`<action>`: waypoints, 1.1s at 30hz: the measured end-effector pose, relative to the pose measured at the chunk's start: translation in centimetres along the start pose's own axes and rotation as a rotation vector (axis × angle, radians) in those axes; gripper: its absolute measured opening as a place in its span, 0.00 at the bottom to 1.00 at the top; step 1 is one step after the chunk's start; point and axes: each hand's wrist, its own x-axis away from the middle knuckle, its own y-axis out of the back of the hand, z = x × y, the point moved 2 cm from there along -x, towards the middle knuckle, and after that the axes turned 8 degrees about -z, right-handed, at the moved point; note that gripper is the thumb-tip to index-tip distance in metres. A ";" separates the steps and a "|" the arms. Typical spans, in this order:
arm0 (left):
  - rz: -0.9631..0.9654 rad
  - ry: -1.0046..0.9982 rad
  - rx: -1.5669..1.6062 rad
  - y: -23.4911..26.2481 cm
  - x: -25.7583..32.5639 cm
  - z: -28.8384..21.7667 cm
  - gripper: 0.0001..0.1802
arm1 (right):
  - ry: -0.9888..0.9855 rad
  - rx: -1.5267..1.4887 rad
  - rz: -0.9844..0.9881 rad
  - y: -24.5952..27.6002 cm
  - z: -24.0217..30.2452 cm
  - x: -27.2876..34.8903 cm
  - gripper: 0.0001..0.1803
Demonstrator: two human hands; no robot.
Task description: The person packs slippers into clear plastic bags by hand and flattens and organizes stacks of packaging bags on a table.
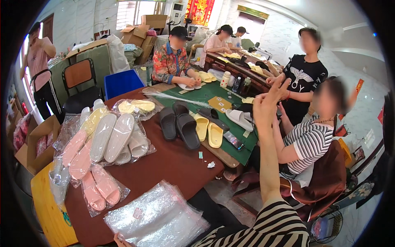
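Note:
My right hand is raised in front of me with its fingers stretched apart, holding nothing. At the lower edge, my left hand grips the near corner of a stack of clear plastic bags; most of that hand is cut off. The stack lies over the front of the brown table. Left of it are bagged slippers: a pink pair, more pink ones, and a light grey pair. A dark grey pair of slides stands unbagged beyond, beside a yellow pair.
A phone and white slippers lie on the green mat. A co-worker in stripes sits close on my right; another person stands behind. Across the table a person in a floral shirt handles slippers. A blue bin stands far left.

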 end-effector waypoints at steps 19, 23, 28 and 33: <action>-0.145 -0.432 -0.030 -2.1 -2.0 3.9 0.19 | 0.392 -0.977 1.101 -0.1 27.3 43.5 0.26; -0.139 -0.318 -0.042 -0.8 0.3 -0.9 0.20 | 0.329 -0.901 1.374 -1.3 27.8 44.1 0.27; -0.118 -0.201 0.005 -0.7 0.0 1.7 0.19 | 0.367 -0.842 1.600 -3.2 28.3 42.8 0.33; -0.191 -0.431 -0.009 -0.8 0.1 2.4 0.20 | 0.447 -0.851 1.844 -4.4 29.0 41.2 0.35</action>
